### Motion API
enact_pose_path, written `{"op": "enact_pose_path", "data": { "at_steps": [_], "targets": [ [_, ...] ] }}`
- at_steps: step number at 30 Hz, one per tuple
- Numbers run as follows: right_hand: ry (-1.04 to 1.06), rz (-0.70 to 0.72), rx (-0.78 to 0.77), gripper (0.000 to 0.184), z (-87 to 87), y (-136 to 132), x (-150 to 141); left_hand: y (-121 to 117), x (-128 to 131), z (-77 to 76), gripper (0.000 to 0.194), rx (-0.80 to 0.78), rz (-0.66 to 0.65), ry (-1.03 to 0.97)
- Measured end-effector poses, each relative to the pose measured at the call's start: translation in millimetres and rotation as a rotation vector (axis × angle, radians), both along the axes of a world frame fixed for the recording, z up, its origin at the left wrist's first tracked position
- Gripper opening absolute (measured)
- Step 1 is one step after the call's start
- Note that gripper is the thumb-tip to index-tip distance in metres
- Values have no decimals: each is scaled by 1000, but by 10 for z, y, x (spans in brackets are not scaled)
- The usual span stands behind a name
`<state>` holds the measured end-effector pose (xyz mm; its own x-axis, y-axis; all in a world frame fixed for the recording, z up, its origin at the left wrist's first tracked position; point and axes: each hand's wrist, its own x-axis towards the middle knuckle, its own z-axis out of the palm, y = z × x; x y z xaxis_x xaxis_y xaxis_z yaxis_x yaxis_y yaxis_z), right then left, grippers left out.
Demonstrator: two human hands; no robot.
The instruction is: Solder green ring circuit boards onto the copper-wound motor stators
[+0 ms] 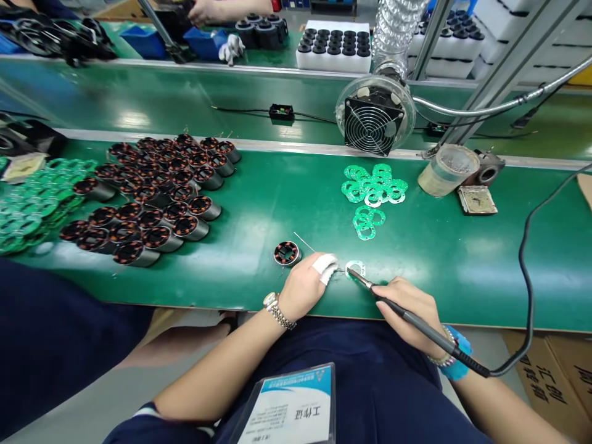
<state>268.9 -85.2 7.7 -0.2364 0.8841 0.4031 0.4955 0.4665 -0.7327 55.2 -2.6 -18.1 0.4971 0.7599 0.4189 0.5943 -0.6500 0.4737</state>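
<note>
My right hand (411,308) is closed around a soldering iron (409,316), whose tip touches a ring-shaped circuit board (362,271) lying on the green bench. Just left of that board, my left hand (303,283) pinches a thin solder wire (303,241); one end sticks out behind the hand and the other points toward the board. White wrapping covers fingers of this hand. A motor stator (287,253) with copper windings stands beside my left hand, apart from it. Farther back lies a small pile of green ring boards (374,184).
Rows of stators (157,197) and stacked green boards (28,209) fill the left. A fume fan (371,123) hangs behind the bench. Back right are a cloudy plastic cup (448,169) and a sponge tray (477,200). The iron's cable (525,277) loops at right. Another person's hand (203,11) shows across.
</note>
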Motion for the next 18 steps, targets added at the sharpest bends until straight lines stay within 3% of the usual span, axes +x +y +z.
{"op": "enact_pose_path", "data": {
  "at_steps": [14, 18],
  "targets": [
    [9, 69, -8, 32, -24, 49, -13, 33, 40, -36, 13, 45, -13, 9],
    [59, 46, -1, 32, 19, 55, 6, 45, 48, 46, 13, 36, -25, 2]
  ]
}}
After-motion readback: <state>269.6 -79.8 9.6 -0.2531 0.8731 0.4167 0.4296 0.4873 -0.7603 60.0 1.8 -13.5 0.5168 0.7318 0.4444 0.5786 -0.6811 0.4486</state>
